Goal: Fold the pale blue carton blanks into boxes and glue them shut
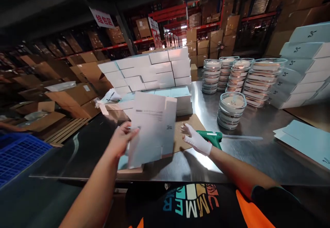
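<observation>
Currently the steel table (257, 152) carries a cardboard sheet (184, 131) under your work; on it stands the flat box blank (152, 131), long axis running up and slightly away from you. Your left hand (121, 140) pinches its left edge, fingers closed on it. Your gloved right hand (197, 140) rests just right of the blank, fingers spread, holding nothing, beside the green glue gun (212, 137).
</observation>
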